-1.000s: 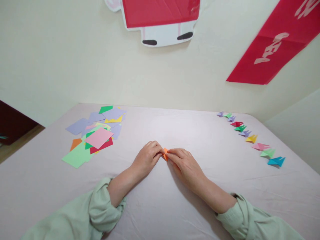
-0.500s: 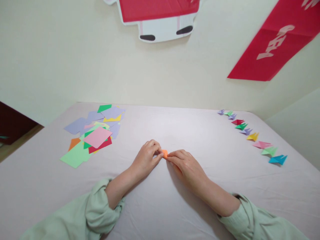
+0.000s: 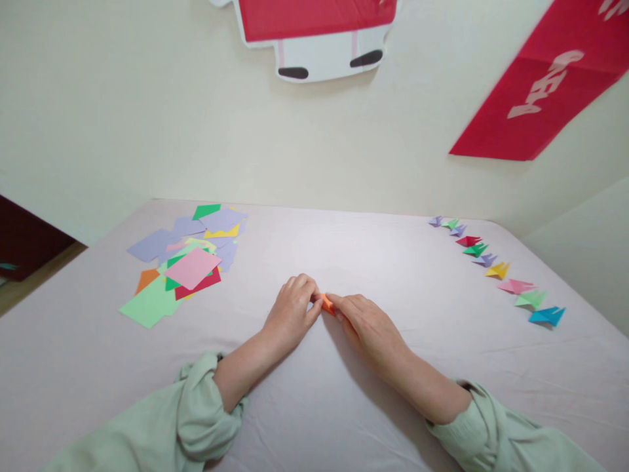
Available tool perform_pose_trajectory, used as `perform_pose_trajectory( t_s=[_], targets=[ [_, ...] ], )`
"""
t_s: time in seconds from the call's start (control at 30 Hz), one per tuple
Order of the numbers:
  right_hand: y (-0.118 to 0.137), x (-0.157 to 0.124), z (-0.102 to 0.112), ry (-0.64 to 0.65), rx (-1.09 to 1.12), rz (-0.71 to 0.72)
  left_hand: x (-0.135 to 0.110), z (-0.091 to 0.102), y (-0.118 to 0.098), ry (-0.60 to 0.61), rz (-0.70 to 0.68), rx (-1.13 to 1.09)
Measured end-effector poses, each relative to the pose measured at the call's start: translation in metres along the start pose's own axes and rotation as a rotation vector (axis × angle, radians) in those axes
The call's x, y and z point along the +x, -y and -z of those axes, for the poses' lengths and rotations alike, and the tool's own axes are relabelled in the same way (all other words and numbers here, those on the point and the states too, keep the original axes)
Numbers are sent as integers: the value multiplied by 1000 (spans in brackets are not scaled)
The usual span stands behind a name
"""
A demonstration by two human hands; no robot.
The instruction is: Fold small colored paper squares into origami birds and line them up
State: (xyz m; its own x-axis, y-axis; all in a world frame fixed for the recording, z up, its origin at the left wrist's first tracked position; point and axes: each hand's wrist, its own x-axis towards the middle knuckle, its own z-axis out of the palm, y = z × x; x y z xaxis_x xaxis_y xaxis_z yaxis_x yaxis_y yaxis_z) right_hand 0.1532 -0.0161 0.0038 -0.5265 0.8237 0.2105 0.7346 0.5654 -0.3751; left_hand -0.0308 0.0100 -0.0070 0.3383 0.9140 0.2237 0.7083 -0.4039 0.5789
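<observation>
A small folded piece of orange paper (image 3: 327, 304) is held between my two hands, low over the middle of the table. My left hand (image 3: 293, 305) is closed, its thumb and fingertips pinching the paper's left end. From the other side, my right hand (image 3: 366, 328) grips it with fingers pressed together at the right end. Much of the paper is hidden by my fingertips, so its exact folded shape cannot be made out.
Loose coloured paper sheets (image 3: 194, 269) lie overlapping on the left of the cloth-covered table (image 3: 304, 406). A slanting row of several folded paper figures (image 3: 497, 269) runs along the right side. Behind the table rises a pale wall (image 3: 122, 98) with a red banner (image 3: 531, 92).
My right fingertips have shifted slightly on the orange paper, which now shows as a narrower, slanted strip. Both hands stay in nearly the same place.
</observation>
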Motion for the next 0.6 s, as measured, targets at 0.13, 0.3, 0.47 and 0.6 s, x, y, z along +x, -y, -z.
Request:
perform_pose_trajectory(
  t_s=[0.13, 0.3, 0.47, 0.6],
  targets=[
    [0, 1, -1, -7, 11, -2, -1, -2, 0, -3, -8, 21],
    [0, 1, 1, 23, 5, 21, -2, -4, 1, -10, -14, 38],
    [1, 0, 4, 39, -45, 51, -1, -4, 0, -12, -7, 70],
    [3, -1, 5, 38, -84, 68, -1, -4, -2, -12, -6, 88]
  ],
)
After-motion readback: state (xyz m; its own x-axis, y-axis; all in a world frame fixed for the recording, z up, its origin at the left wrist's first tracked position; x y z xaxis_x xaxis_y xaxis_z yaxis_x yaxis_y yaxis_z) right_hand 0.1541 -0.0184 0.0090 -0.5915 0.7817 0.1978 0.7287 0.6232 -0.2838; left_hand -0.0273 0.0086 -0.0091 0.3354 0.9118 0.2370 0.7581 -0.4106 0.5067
